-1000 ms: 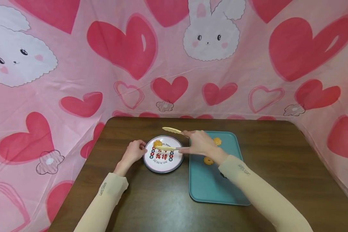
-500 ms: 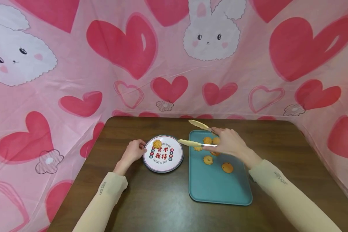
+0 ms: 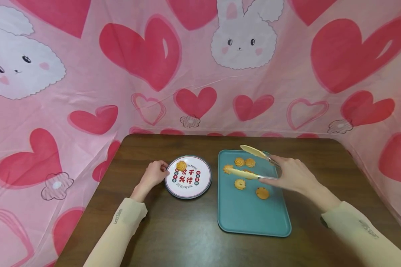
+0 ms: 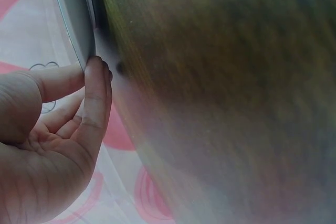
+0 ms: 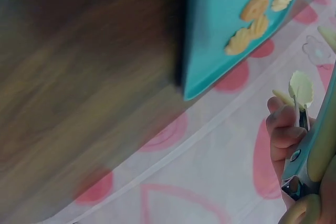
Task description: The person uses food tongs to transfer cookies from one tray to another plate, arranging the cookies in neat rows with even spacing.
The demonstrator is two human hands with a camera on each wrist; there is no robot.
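My left hand (image 3: 156,173) pinches the left rim of a white plate (image 3: 200,185) with red lettering; the left wrist view shows thumb and fingertips at the plate's edge (image 4: 73,17). One swirled cookie (image 3: 181,165) lies at the plate's upper left. In my right hand (image 3: 292,174) is a pair of tongs (image 3: 245,173) with pale yellow tips, spread apart and with nothing between them. The tongs hang over the teal tray (image 3: 254,218), which bears several cookies. Among these are a swirled cookie (image 3: 239,162), a ring-shaped cookie (image 3: 240,184) and a round flat cookie (image 3: 262,193).
The plate and tray stand side by side on a dark wooden table (image 3: 173,237), a narrow gap between them. A pink cloth (image 3: 200,74) printed with hearts and rabbits hangs behind the table and along its sides.
My right hand has moved right with the tongs, from over the plate to over the tray, uncovering the cookie on the plate. The left hand and plate have stayed still.
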